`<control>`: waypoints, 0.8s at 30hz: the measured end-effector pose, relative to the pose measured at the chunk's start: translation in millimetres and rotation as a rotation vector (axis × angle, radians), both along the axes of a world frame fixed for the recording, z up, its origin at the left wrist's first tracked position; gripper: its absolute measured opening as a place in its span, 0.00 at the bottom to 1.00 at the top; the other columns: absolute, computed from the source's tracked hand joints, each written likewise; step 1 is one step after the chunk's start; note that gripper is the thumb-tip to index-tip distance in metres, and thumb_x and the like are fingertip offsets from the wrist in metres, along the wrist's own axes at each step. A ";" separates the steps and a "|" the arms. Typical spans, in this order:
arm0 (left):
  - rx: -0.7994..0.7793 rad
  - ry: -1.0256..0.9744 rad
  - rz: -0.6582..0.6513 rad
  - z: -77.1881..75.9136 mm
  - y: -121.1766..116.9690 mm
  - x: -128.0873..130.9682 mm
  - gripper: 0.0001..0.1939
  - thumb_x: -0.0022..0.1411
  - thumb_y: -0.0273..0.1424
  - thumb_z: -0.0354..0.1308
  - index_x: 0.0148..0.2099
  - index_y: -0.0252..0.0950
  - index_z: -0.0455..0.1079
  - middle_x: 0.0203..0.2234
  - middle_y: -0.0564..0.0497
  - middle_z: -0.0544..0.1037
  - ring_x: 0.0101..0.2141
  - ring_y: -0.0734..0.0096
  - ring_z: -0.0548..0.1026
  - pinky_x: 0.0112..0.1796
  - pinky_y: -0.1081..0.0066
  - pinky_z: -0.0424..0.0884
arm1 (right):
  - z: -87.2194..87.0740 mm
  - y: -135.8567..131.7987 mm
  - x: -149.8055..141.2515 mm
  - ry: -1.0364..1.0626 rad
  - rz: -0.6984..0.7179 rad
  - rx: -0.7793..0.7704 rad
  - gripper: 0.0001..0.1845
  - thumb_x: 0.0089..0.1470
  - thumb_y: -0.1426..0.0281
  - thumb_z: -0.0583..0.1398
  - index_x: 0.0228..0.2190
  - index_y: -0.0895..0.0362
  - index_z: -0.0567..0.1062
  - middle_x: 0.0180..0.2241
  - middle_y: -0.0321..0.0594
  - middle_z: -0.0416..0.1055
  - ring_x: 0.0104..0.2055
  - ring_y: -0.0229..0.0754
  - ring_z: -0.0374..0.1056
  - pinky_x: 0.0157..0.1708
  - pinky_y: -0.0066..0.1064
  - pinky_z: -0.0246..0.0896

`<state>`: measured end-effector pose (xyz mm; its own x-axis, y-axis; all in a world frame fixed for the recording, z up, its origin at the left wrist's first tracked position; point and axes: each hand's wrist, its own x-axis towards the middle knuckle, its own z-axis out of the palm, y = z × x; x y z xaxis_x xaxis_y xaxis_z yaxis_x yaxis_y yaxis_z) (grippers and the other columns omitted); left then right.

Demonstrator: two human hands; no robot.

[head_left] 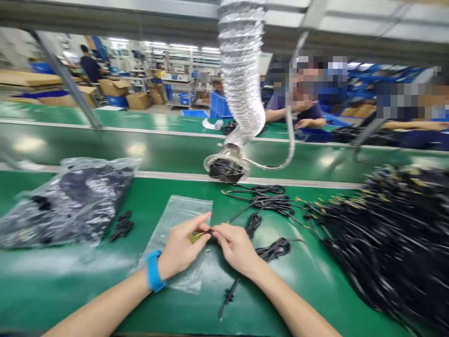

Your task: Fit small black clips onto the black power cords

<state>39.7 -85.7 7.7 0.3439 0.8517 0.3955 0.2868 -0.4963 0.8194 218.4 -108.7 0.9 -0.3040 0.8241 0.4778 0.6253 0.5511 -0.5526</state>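
Note:
My left hand (182, 245), with a blue wristband, and my right hand (236, 248) meet above a clear plastic bag (175, 217) on the green table. Both pinch the end of a thin black cable (205, 232) with a yellow wire tip. The cable runs under my right hand and down to a small tie (228, 296) near the front edge. More bundled black cables (270, 199) lie just beyond my right hand.
A large heap of black cables (386, 243) fills the right side. A plastic bag of black parts (66, 203) lies at left, loose black clips (121, 227) beside it. A silver duct with fan (228, 166) hangs ahead. Other people work across the conveyor.

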 end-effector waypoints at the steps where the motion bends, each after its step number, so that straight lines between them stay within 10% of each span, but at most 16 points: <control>1: 0.017 0.003 -0.004 -0.2 0.1 0.6 0.21 0.59 0.26 0.59 0.56 0.39 0.71 0.34 0.52 0.82 0.35 0.71 0.80 0.43 0.69 0.76 | -0.1 0.5 0.4 0.013 0.003 0.005 0.17 0.66 0.70 0.49 0.31 0.57 0.75 0.23 0.37 0.70 0.25 0.37 0.66 0.29 0.28 0.59; 15: 0.255 0.036 -0.109 9.5 -2.2 -4.3 0.18 0.64 0.23 0.53 0.55 0.38 0.70 0.36 0.48 0.76 0.38 0.70 0.75 0.40 0.68 0.73 | 22.8 5.7 14.4 0.018 0.035 -0.022 0.11 0.64 0.64 0.56 0.41 0.56 0.76 0.34 0.42 0.76 0.36 0.40 0.72 0.37 0.32 0.66; 24: 0.356 0.177 -0.313 10.2 -23.0 -1.5 0.12 0.66 0.23 0.51 0.47 0.37 0.72 0.35 0.47 0.75 0.35 0.72 0.75 0.37 0.73 0.71 | 42.0 -12.9 73.0 -0.344 -0.081 -0.198 0.31 0.48 0.50 0.67 0.48 0.56 0.76 0.51 0.50 0.73 0.56 0.53 0.66 0.56 0.48 0.59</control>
